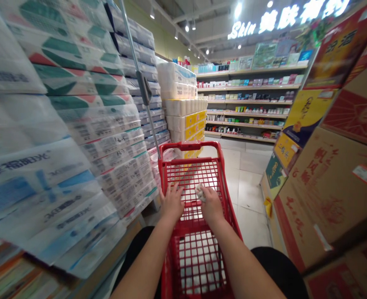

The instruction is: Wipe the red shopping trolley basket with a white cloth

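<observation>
Crumpled whitish wad (199,192): over the red cart (193,227), just right of its midline, pinched in our right hand (213,206). We see no clear long axis. Our left hand (172,203), fingers spread, is at the cart's left side.

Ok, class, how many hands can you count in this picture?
2: the left hand is over the cart, towards its left side; the right hand, beside it, holds a whitish wad. No others show.

The tiled floor (247,195) is carrying a red cart (193,228). Farther back, shelves (248,88) are holding rows of small boxes (241,82) and bottles (261,110).
</observation>
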A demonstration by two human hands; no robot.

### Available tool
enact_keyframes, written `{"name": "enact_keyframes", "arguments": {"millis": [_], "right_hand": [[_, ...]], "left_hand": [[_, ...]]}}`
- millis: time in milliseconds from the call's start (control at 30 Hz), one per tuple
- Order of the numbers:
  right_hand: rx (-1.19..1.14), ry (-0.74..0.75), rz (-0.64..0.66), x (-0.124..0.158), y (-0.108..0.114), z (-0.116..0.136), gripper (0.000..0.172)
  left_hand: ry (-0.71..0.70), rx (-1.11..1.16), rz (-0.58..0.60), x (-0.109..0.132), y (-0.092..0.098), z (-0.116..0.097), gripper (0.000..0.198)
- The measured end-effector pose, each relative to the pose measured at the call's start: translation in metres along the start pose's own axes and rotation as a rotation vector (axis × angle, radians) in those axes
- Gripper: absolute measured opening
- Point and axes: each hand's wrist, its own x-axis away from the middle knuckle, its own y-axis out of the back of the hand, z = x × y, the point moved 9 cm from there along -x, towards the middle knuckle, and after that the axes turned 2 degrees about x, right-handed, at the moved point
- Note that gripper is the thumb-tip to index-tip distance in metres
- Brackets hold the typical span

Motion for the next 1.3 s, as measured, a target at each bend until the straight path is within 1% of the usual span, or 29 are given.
{"name": "enact_keyframes", "arguments": {"millis": [100,133,167,267,300,333,467,500,633,667,700,800,833,867,967,1000,1067,1167,1200,1233,1300], "right_hand": [[-0.07,0.162,0.126,0.006,-0.015,0.02,0.053],[-0.081,0.182,0.141,0.007,-0.017,0.022,0.052],[-0.077,0.167,0.131,0.007,-0.016,0.021,0.051],[-0.008,0.014,0.019,0.001,-0.004,0.003,0.055],[0.007,-0.014,0.0,0.001,-0.002,0.0,0.056],[0.008,-0.009,0.004,0.001,-0.003,0.0,0.055],[-0.065,0.154,0.137,0.006,-0.019,0.019,0.042],[-0.069,0.155,0.137,0.006,-0.019,0.019,0.04],[-0.014,0.011,-0.01,0.002,0.0,0.005,0.039],[-0.009,0.008,-0.012,0.002,0.0,0.006,0.039],[-0.015,0.026,0.01,0.003,-0.002,0.009,0.039],[-0.058,0.146,0.148,0.008,-0.017,0.025,0.04],[-0.063,0.155,0.164,0.009,-0.018,0.027,0.04],[-0.056,0.136,0.151,0.008,-0.016,0.025,0.04],[0.017,-0.003,0.025,0.002,-0.002,0.008,0.037],[0.036,-0.022,0.004,0.001,0.001,0.005,0.037],[0.03,0.023,0.037,0.002,-0.004,0.008,0.039],[-0.036,0.152,0.148,0.007,-0.018,0.022,0.036],[-0.042,0.153,0.15,0.007,-0.018,0.022,0.035],[-0.031,0.124,0.125,0.005,-0.015,0.018,0.034],[0.026,0.017,0.031,0.001,-0.003,0.006,0.034]], "left_hand": [[-0.008,0.003,-0.018,0.0,0.001,-0.001,0.052],[-0.011,0.005,-0.022,0.0,0.001,-0.001,0.052],[-0.012,0.007,-0.022,0.0,0.001,-0.001,0.052],[-0.004,0.012,-0.008,0.0,0.0,0.0,0.054],[-0.002,0.012,-0.004,0.0,0.0,0.0,0.054],[0.001,0.012,-0.006,0.0,0.0,0.0,0.054],[-0.014,-0.003,-0.027,0.0,0.003,-0.001,0.052],[-0.017,-0.005,-0.03,0.0,0.004,-0.002,0.052],[-0.005,0.001,-0.018,0.001,0.003,-0.001,0.054],[-0.002,0.001,-0.014,0.001,0.003,0.0,0.054],[-0.003,-0.001,-0.013,0.001,0.003,0.0,0.053],[-0.012,-0.004,-0.023,0.001,0.004,-0.001,0.051],[-0.012,-0.003,-0.023,0.001,0.004,-0.001,0.05],[-0.01,0.0,-0.018,0.001,0.004,-0.001,0.05],[-0.003,0.005,0.001,0.001,0.003,-0.001,0.053],[-0.001,0.006,0.002,0.001,0.003,-0.001,0.054],[-0.003,0.005,-0.008,0.001,0.003,-0.001,0.054],[-0.012,0.005,-0.024,0.001,0.003,-0.001,0.051],[-0.012,0.005,-0.022,0.001,0.003,-0.001,0.051],[-0.009,0.006,-0.015,0.002,0.002,0.0,0.052],[-0.002,0.009,0.003,0.001,0.001,0.0,0.054]]}}
